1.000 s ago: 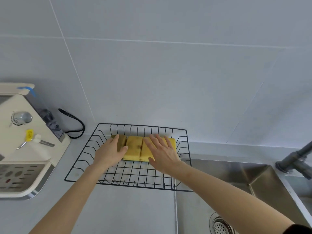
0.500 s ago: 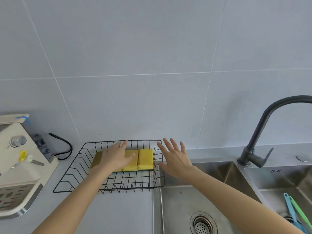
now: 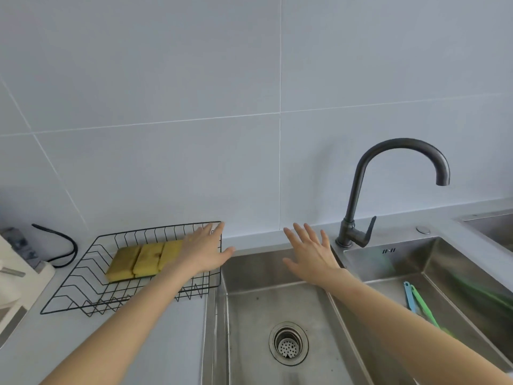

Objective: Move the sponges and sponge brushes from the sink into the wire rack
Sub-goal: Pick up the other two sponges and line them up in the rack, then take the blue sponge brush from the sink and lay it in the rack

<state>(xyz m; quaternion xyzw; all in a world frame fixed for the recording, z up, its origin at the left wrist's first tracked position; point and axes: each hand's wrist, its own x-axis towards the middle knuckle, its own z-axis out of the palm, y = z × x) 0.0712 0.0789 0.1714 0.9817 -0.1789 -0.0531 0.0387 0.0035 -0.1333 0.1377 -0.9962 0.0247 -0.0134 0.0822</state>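
Yellow sponges (image 3: 141, 261), three visible, laid flat side by side along the far half of the wire rack (image 3: 83, 284), touching edge to edge. Packed tight toward the back wall, probably to leave the near half of the rack free for the brushes. Long axis of each block running roughly 11 to 5 o'clock; row itself running 9 to 3. Possibly a fourth block hidden under the left hand; cannot tell.

Left hand (image 3: 204, 252) at the rack's right wall, fingers spread, nothing held, grip open. Palm down over the right end of the sponge row, thumb out past the wire toward the sink.

Right hand (image 3: 312, 257) over the far rim of the left sink basin (image 3: 249, 315), about 3 o'clock of the rack, fingers splayed, empty, grip open. Pointed toward 12, looks headed for the right basin.

Sponge brushes (image 3: 416, 300) lying in the right basin (image 3: 388, 262), blue and green handles touching, crossed near the top. Handle tips pointing about 11 o'clock, long axis 11 to 5, heads hidden behind the right forearm. Green blur on the basin's far wall, unclear what.

Left basin bare apart from the drain strainer (image 3: 288, 344). Dark tap (image 3: 358, 207) at 12 between the basins, spout out over the right one. Rack on the worktop (image 3: 172, 343), just beside the sink.

Judgement: sponges done, brushes left.
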